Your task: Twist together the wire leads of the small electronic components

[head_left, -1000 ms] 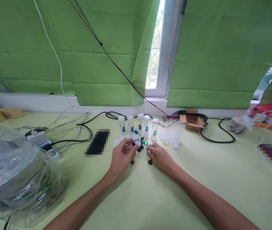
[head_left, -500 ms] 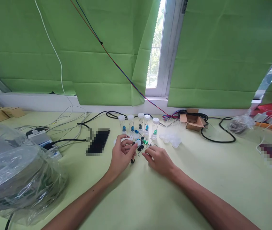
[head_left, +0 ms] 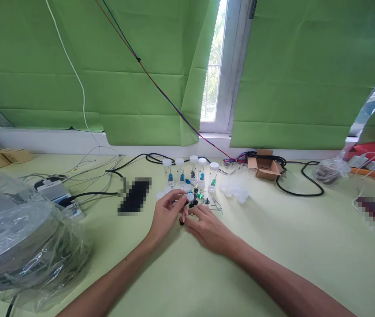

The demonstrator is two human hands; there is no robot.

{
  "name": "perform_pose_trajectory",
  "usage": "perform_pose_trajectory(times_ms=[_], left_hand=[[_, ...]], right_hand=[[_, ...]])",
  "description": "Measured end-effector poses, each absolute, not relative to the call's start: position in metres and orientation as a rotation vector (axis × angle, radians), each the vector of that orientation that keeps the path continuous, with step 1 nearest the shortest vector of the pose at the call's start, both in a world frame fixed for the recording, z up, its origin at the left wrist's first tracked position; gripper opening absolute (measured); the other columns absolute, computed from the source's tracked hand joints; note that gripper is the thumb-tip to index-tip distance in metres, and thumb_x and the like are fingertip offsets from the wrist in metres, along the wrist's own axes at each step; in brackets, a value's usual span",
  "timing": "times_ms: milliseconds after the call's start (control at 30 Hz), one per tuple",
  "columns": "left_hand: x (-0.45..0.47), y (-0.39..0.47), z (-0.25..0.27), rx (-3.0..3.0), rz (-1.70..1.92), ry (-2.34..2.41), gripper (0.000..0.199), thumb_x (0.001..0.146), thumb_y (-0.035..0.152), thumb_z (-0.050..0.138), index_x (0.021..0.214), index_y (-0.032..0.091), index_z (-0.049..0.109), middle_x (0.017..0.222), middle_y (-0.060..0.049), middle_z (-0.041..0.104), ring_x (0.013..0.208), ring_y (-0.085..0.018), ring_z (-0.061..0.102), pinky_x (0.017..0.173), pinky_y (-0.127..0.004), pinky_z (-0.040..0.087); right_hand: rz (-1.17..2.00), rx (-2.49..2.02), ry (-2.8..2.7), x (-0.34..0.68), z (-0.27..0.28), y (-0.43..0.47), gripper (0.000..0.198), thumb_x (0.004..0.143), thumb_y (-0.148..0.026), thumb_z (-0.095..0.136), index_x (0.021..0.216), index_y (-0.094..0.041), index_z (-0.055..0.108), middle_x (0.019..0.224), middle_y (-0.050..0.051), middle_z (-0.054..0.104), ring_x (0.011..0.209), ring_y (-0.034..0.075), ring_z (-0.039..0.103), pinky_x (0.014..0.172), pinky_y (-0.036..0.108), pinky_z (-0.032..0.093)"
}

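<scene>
My left hand (head_left: 168,214) is closed, thumb against the curled fingers; what sits inside the pinch is hidden. My right hand (head_left: 209,226) has its fingertips drawn together beside the left fingertips, and anything between them is too small to make out. Under the hands a black round piece (head_left: 182,222) shows. By the left thumb tip is a white round cap (head_left: 190,197). Just beyond lie small black pieces (head_left: 195,202), a green piece (head_left: 201,196) and thin wire-like pieces (head_left: 217,205). Several clear vials with white caps (head_left: 202,171) stand upright behind, holding blue or green pieces.
Translucent white caps or cups (head_left: 236,193) lie right of the vials. Further back are an open cardboard box (head_left: 265,167) and black cable (head_left: 301,193). On the left are a blurred dark rectangle (head_left: 135,195), a power strip (head_left: 57,191) and a large plastic-wrapped spool (head_left: 25,237).
My right hand has moved left, bringing its fingertips to the left hand's. Thin wire-like pieces formerly behind the right fingers are now uncovered. The left hand has shifted only slightly.
</scene>
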State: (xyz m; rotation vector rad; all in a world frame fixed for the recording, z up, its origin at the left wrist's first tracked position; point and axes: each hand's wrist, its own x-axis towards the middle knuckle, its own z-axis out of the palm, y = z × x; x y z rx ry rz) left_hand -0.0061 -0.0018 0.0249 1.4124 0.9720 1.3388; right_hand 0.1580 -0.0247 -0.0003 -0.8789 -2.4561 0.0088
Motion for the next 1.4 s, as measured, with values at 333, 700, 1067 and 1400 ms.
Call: perform_pose_trajectory(times_ms=[333,700,1067,1400], left_hand=[[-0.0081,0.0055,0.0177,1.220,1.295,0.955,0.025,0.079,0.038,0.069,0.092,0.017,0.067,0.065,-0.001,0.061,0.051,-0.012,0.054,0.049,-0.024,0.044],[-0.0062,0.0049,0.0211,1.060,1.275,0.916,0.028,0.076,0.039,0.072,0.091,0.016,0.067,0.077,-0.005,0.066,0.063,-0.012,0.058,0.060,-0.024,0.046],[-0.0054,0.0010,0.0234,1.035,1.259,0.916,0.023,0.077,0.037,0.071,0.085,0.017,0.063,0.080,-0.004,0.066,0.056,-0.008,0.051,0.056,-0.023,0.042],[-0.0049,0.0015,0.0231,1.095,1.319,0.891,0.023,0.077,0.037,0.070,0.088,0.019,0.061,0.081,-0.002,0.067,0.061,-0.011,0.056,0.064,-0.027,0.046]], right_hand=[[0.001,-0.867,-2.507,0.1558,-0.0033,-0.0241,0.019,0.098,-0.017,0.041,0.110,-0.019,0.056,0.103,0.010,0.058,0.094,0.021,0.049,0.086,0.037,0.041],[0.043,-0.872,-2.478,0.1566,-0.0063,-0.0212,0.008,0.095,-0.019,0.051,0.098,-0.019,0.058,0.098,0.009,0.059,0.094,0.022,0.053,0.083,0.035,0.043],[0.067,-0.908,-2.448,0.1546,-0.0076,-0.0196,0.003,0.092,-0.017,0.055,0.092,-0.018,0.058,0.094,0.008,0.059,0.089,0.021,0.053,0.080,0.035,0.046],[0.076,-0.898,-2.438,0.1557,-0.0064,-0.0202,0.010,0.094,-0.013,0.046,0.094,-0.018,0.055,0.091,0.008,0.058,0.088,0.022,0.053,0.081,0.037,0.045]])
